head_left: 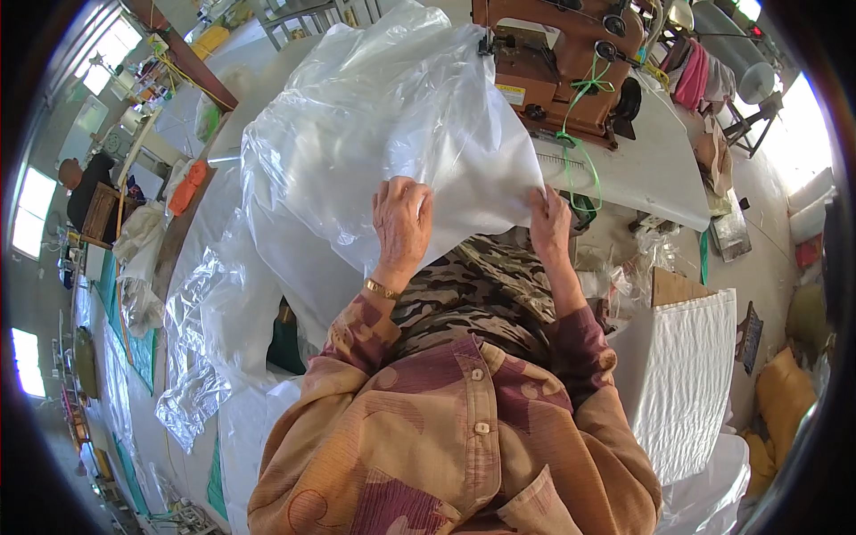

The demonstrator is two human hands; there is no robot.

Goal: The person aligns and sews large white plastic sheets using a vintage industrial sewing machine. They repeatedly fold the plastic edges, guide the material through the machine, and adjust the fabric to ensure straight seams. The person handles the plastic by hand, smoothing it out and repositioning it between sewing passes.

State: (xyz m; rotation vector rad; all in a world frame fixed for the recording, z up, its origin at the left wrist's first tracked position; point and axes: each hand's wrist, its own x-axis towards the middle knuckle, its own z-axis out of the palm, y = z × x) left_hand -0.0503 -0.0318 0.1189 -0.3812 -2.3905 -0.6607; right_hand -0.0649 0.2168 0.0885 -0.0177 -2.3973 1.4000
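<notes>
A large sheet of clear plastic film [321,134] spreads over the sewing table and hangs down toward my lap. My left hand [401,223] is closed on its near part, fingers curled into the film. At the sheet's right edge, my right hand [549,221] pinches the film between thumb and fingers. Beyond my hands stands a brown sewing machine [571,67], with its needle end close to the sheet's far right corner. A green string [590,86] is tied on the machine and hangs down to the table.
The white tabletop [655,174] reaches right of the machine. Beside my right arm stands a box draped in white quilted cloth [691,383]. More crumpled plastic film [201,339] lies to my left. Another person [89,192] is far left. Pink cloth [692,76] hangs at the back right.
</notes>
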